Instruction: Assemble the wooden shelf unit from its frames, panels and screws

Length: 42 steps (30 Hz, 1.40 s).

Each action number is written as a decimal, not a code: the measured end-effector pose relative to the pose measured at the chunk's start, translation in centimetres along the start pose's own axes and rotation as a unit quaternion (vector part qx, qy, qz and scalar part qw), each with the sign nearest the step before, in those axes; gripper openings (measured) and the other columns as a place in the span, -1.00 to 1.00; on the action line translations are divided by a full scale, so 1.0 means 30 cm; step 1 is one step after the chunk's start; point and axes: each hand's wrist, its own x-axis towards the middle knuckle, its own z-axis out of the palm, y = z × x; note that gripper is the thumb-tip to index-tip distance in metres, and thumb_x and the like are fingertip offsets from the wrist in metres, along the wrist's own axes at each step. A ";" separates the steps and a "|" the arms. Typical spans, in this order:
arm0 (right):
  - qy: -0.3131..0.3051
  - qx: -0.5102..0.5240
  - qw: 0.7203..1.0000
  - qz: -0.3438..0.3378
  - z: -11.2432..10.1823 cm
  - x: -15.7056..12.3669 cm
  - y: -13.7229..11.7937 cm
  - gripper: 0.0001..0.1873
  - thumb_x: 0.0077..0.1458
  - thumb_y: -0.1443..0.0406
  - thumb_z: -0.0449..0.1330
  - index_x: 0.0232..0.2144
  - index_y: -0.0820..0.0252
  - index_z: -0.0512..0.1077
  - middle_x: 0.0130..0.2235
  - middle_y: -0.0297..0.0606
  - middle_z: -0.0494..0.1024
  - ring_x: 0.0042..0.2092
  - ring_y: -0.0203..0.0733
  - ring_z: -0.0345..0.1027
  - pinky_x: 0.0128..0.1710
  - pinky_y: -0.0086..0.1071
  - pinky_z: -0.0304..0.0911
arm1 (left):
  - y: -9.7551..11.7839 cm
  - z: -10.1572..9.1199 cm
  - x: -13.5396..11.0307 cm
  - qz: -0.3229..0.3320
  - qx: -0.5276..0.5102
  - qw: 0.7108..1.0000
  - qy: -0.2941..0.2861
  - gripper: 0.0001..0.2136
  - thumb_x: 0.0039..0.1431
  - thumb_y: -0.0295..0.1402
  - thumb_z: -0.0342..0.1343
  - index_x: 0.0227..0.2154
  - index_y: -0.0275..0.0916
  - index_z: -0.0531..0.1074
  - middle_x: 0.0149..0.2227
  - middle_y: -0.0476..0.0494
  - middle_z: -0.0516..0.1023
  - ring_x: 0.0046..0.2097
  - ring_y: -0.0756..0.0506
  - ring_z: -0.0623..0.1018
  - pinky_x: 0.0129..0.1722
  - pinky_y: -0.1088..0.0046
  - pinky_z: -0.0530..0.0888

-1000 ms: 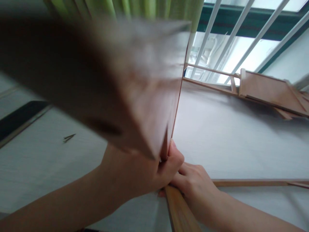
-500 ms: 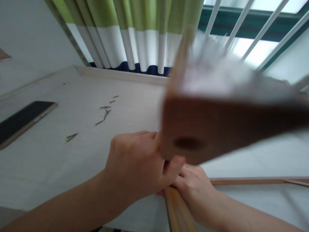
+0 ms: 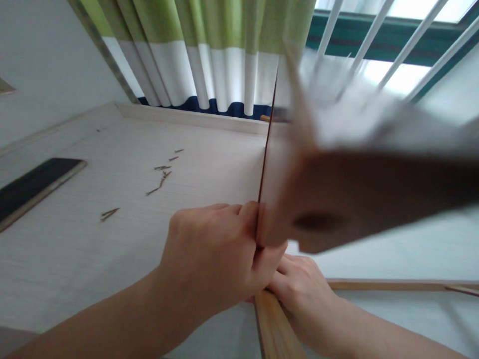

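Note:
A wooden strip [image 3: 279,326] points toward me at the bottom middle. My left hand [image 3: 213,254] is closed around it from the left, knuckles up, and my right hand [image 3: 307,296] grips it from the right, partly behind the left. Beside my left knuckles stands a thin, shiny upright sheet, which looks like a saw blade [image 3: 266,149] seen almost edge-on. Very near the camera, a large blurred brown wooden piece [image 3: 348,199] with a dark hole covers the right side. It looks like the saw's handle; who holds it cannot be made out.
Several loose screws or nails [image 3: 162,179] lie on the pale surface [image 3: 112,279], left of my hands. A dark flat slab [image 3: 37,187] rests further left. Another wooden strip [image 3: 385,285] lies at the right. Behind are a raised rim, a curtain [image 3: 213,65] and white bars [image 3: 370,37].
The blurred wooden piece has shifted right, uncovering the thin upright blade beside my left hand. Both my hands stay in nearly the same place on the strip.

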 end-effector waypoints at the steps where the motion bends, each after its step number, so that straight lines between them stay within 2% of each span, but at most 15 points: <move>1: 0.000 -0.002 1.000 0.001 0.001 0.000 0.000 -0.76 -0.03 0.42 0.02 -0.26 0.11 0.31 -0.32 -0.32 0.40 -0.28 -0.25 0.28 -0.28 -0.41 0.20 | 0.000 0.000 0.000 0.017 0.025 0.999 0.011 -0.81 0.00 -0.37 -0.08 -0.66 -0.23 0.30 -0.74 0.00 0.27 -0.67 -0.01 0.27 -0.66 0.45 -0.02; 4: 0.016 -0.019 1.000 0.001 0.001 0.002 -0.001 -0.76 -0.05 0.43 0.00 -0.29 0.11 0.32 -0.35 -0.33 0.40 -0.33 -0.26 0.28 -0.36 -0.43 0.18 | -0.001 0.000 -0.001 0.050 0.075 0.995 0.034 -0.80 -0.01 -0.39 -0.10 -0.68 -0.21 0.26 -0.76 0.01 0.24 -0.70 -0.02 0.25 -0.66 0.43 -0.04; 9: 0.060 -0.066 0.996 -0.021 -0.012 0.003 -0.009 -0.75 -0.13 0.46 -0.03 -0.37 0.11 0.30 -0.46 -0.37 0.38 -0.46 -0.27 0.23 -0.54 -0.44 0.02 | 0.001 0.006 -0.007 0.034 0.093 0.994 0.047 -0.83 -0.03 -0.41 -0.10 -0.67 -0.22 0.26 -0.75 -0.01 0.26 -0.70 -0.01 0.24 -0.67 0.43 -0.08; 14: 0.051 -0.073 0.996 -0.020 -0.022 0.004 -0.014 -0.73 -0.15 0.45 -0.05 -0.35 0.09 0.27 -0.46 -0.39 0.39 -0.46 -0.29 0.24 -0.57 -0.45 -0.01 | -0.003 0.014 -0.016 0.019 0.071 0.996 0.042 -0.84 -0.04 -0.39 -0.09 -0.66 -0.22 0.27 -0.75 -0.01 0.28 -0.69 -0.01 0.26 -0.69 0.46 0.00; 21: 0.126 -0.089 0.988 -0.017 -0.023 0.004 -0.018 -0.86 -0.05 0.47 -0.10 -0.50 0.14 0.15 -0.53 -0.40 0.36 -0.51 -0.32 0.22 -0.57 -0.46 0.01 | -0.007 0.014 -0.016 0.015 0.063 0.997 0.035 -0.82 -0.04 -0.39 -0.09 -0.68 -0.22 0.27 -0.75 -0.01 0.28 -0.69 0.00 0.28 -0.70 0.47 0.10; 26: 0.090 -0.105 0.990 -0.004 -0.010 -0.004 -0.009 -0.87 -0.02 0.46 -0.05 -0.48 0.14 0.19 -0.48 -0.41 0.40 -0.44 -0.30 0.28 -0.51 -0.46 0.07 | -0.002 0.011 -0.011 -0.006 0.065 0.998 0.015 -0.80 -0.04 -0.38 -0.09 -0.71 -0.23 0.27 -0.76 0.00 0.28 -0.69 0.01 0.30 -0.69 0.50 0.11; 30: 0.129 -0.097 0.987 -0.001 0.000 -0.005 -0.005 -0.85 -0.04 0.46 -0.05 -0.50 0.15 0.23 -0.50 -0.40 0.39 -0.46 -0.31 0.27 -0.52 -0.45 0.06 | 0.000 0.011 -0.011 -0.017 0.045 0.999 0.006 -0.80 -0.04 -0.38 -0.08 -0.70 -0.24 0.28 -0.76 0.00 0.28 -0.69 0.01 0.29 -0.67 0.51 0.15; 35: 0.142 -0.074 0.987 -0.003 0.004 0.000 -0.002 -0.83 -0.10 0.48 -0.05 -0.53 0.16 0.26 -0.54 -0.41 0.39 -0.50 -0.33 0.25 -0.55 -0.48 0.06 | -0.003 0.016 -0.012 0.002 0.068 0.997 0.026 -0.81 -0.05 -0.40 -0.09 -0.70 -0.22 0.26 -0.76 0.01 0.26 -0.69 0.00 0.29 -0.68 0.49 0.12; 42: 0.103 -0.071 0.992 -0.005 0.002 0.003 -0.002 -0.81 -0.18 0.51 -0.02 -0.51 0.18 0.31 -0.44 -0.35 0.46 -0.43 -0.27 0.31 -0.46 -0.48 0.18 | -0.012 0.017 -0.012 0.037 0.107 0.993 0.030 -0.83 -0.05 -0.40 -0.10 -0.69 -0.19 0.22 -0.76 0.01 0.25 -0.69 -0.04 0.32 -0.68 0.44 0.08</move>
